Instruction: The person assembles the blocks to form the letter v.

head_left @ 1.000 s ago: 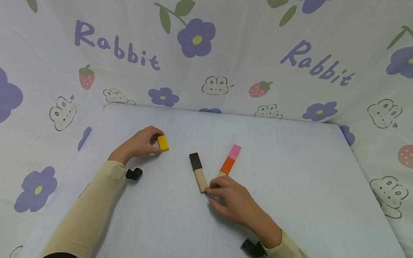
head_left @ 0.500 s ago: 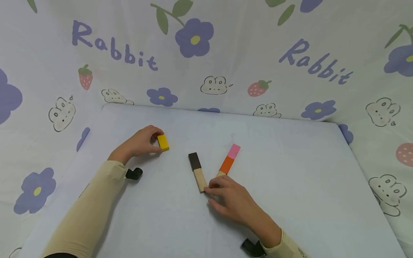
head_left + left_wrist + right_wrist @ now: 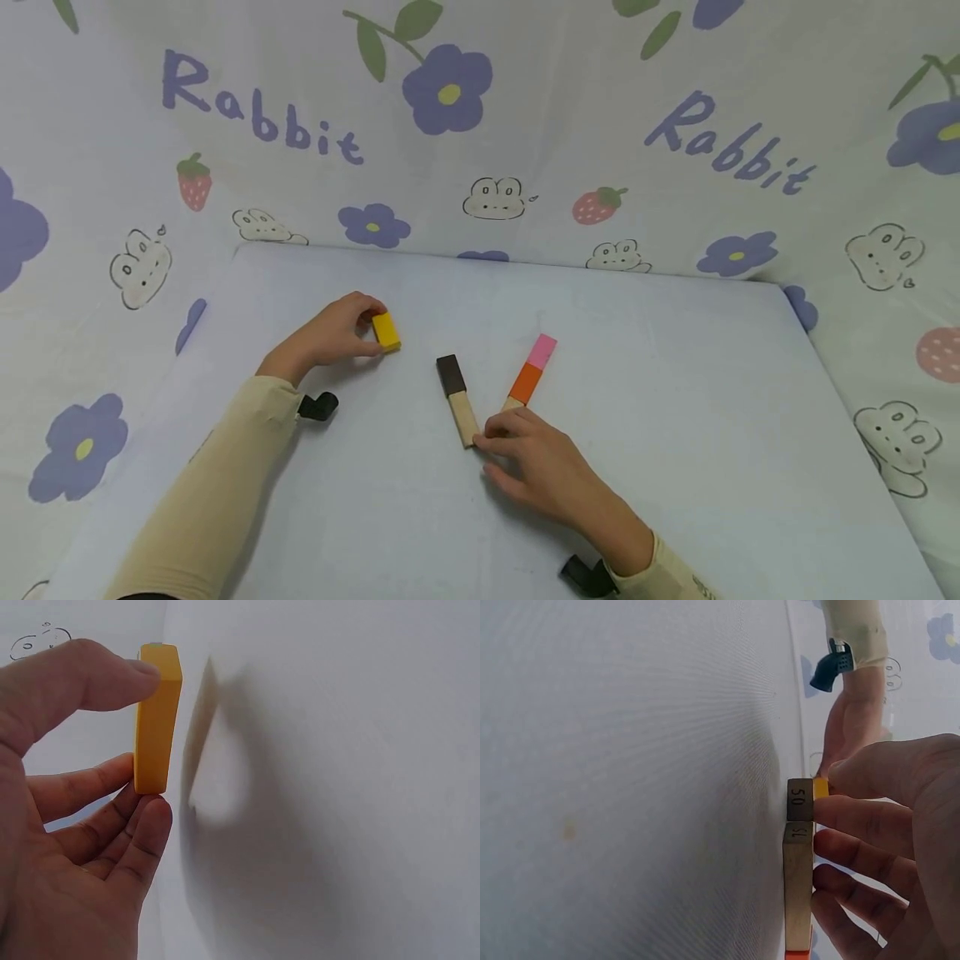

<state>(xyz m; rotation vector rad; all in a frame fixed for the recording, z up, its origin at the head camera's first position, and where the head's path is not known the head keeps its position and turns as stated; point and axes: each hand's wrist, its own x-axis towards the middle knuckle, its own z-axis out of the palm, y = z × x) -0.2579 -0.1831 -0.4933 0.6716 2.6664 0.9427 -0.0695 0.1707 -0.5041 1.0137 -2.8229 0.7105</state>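
My left hand [image 3: 330,337] pinches a yellow block [image 3: 386,332] between thumb and fingers, and in the left wrist view the block's shadow falls on the white surface beside it. My right hand [image 3: 540,467] rests its fingertips at the near end of a V of blocks, with the thumb held apart. The V's left arm is a dark brown block [image 3: 452,375] and a plain wooden block [image 3: 463,419]. Its right arm runs from a pink block [image 3: 542,352] through an orange block [image 3: 526,384] to another wooden block [image 3: 513,403], partly hidden by my fingers.
A white-covered table [image 3: 675,417] lies under both hands. Behind it hangs a cloth [image 3: 547,125] printed with rabbits, flowers and strawberries. Black wrist-worn devices [image 3: 318,407] stick out at both cuffs. In the right wrist view, block ends [image 3: 800,799] carry stamped marks.
My left hand has shifted slightly to the right with the yellow block. My right hand and the V of blocks hold still, while the head view drifts a little.
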